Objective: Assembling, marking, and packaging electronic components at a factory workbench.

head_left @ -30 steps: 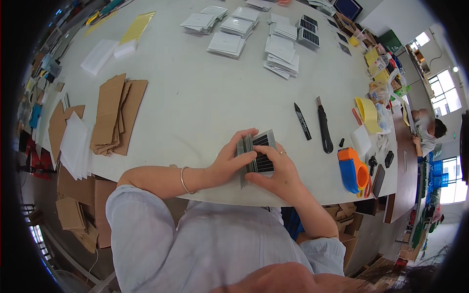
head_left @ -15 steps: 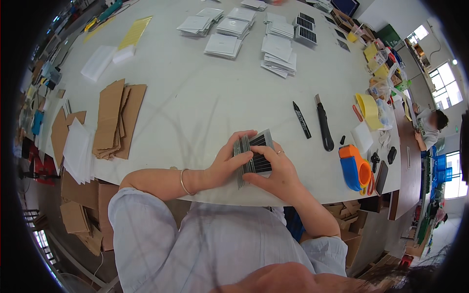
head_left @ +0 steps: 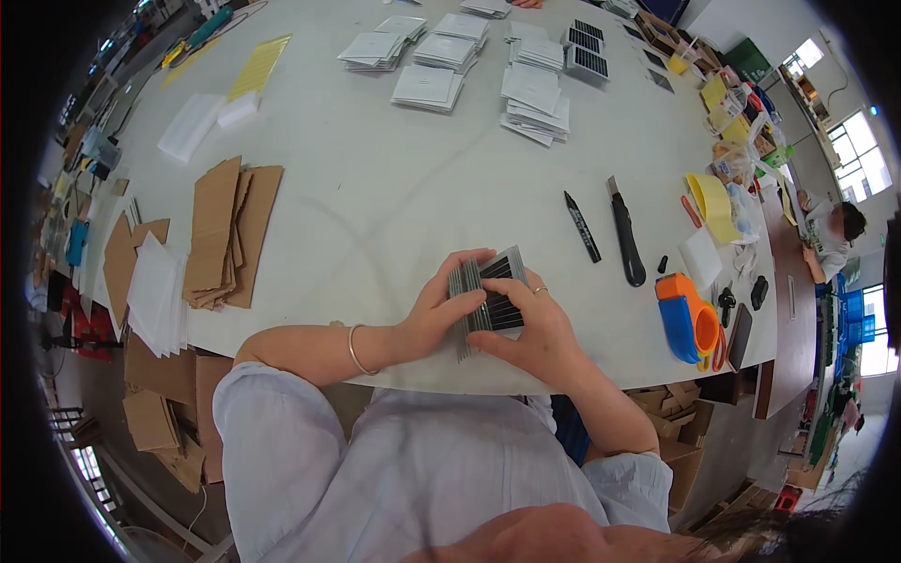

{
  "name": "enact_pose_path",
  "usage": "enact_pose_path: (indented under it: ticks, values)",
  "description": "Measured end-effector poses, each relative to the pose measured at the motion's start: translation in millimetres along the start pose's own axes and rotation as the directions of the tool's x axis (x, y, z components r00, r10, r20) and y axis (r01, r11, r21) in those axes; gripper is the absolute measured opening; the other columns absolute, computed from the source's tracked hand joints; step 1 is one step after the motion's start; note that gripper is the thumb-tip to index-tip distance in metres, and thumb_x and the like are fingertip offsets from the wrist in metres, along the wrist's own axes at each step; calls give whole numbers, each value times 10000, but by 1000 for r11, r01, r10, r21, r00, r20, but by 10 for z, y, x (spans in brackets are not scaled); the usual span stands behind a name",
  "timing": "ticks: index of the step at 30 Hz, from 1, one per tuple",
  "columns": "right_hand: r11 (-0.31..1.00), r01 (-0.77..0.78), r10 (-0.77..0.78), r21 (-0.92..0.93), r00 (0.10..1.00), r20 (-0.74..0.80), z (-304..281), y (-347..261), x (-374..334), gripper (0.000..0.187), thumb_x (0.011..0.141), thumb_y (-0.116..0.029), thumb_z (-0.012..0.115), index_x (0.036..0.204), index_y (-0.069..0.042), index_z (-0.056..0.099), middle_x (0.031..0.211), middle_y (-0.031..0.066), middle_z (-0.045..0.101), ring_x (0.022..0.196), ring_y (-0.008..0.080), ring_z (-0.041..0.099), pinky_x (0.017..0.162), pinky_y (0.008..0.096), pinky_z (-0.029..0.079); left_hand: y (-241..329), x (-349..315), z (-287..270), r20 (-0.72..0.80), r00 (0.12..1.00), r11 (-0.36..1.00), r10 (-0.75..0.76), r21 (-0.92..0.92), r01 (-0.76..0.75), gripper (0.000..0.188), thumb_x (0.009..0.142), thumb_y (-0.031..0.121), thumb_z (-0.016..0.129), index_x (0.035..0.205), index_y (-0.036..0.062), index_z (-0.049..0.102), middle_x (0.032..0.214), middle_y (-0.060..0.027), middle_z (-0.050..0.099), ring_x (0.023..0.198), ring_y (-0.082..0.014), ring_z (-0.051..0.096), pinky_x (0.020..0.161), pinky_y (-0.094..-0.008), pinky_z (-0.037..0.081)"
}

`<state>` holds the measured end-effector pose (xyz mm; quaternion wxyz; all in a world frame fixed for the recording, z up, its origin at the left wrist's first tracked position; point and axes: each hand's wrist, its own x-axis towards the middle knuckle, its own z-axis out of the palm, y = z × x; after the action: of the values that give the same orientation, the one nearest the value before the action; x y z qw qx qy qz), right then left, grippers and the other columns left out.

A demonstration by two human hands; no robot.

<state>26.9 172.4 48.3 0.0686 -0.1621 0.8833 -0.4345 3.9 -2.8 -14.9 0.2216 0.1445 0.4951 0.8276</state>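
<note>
My left hand (head_left: 441, 305) is closed around a stack of thin square panels (head_left: 463, 280), held on edge near the table's front side. The panels have pale edges and look like small solar panels. My right hand (head_left: 540, 328) grips the same stack from the other side, its thumb and fingers at the panel edges. Between my hands, a dark striped panel face (head_left: 505, 266) shows, tilted, partly covered by my right fingers. How many panels each hand holds is hidden.
Right of my hands lie a black marker (head_left: 582, 227), a utility knife (head_left: 624, 232) and an orange-blue tape dispenser (head_left: 683, 319). Cardboard pieces (head_left: 214, 230) and white sheets (head_left: 155, 296) lie left. White square stacks (head_left: 427, 87) and striped panels (head_left: 587, 64) stand at the far side.
The view has shifted slightly. Both hands keep hold of the stack with hardly any movement. Another person's fingers at the far table edge show more clearly now.
</note>
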Motion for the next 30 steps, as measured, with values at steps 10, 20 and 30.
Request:
enact_pose_path:
  ticks: [10, 20, 30]
  values:
    - [997, 77, -77, 30, 997, 13, -21, 115, 5, 439, 793, -104, 612, 1222, -127, 520, 1168, 171, 524, 937, 334, 591, 751, 383, 492, -43, 17, 20, -58, 997, 996, 55, 69, -51, 537, 896, 207, 543, 1357, 26, 335, 1296, -108, 443, 1182, -173, 436, 1008, -324, 357]
    - [994, 56, -55, -95, 998, 10, 2, -119, 14, 550, 632, -231, 822, 1098, -107, 556, 1200, 161, 532, 1007, 319, 580, 794, 393, 506, -35, 5, 9, -23, 1000, 1000, -10, 20, 10, 609, 897, 252, 557, 1389, 25, 280, 1300, -113, 414, 1217, -191, 410, 1016, -352, 366]
    - [996, 43, -41, -78, 999, 26, -57, -94, -3, 562, 650, -216, 806, 1137, -119, 542, 1217, 179, 510, 1026, 342, 570, 812, 396, 504, -52, 54, 23, -4, 1000, 1000, -2, 26, 3, 592, 905, 259, 554, 1385, 32, 294, 1290, -106, 427, 1190, -178, 430, 1000, -337, 374]
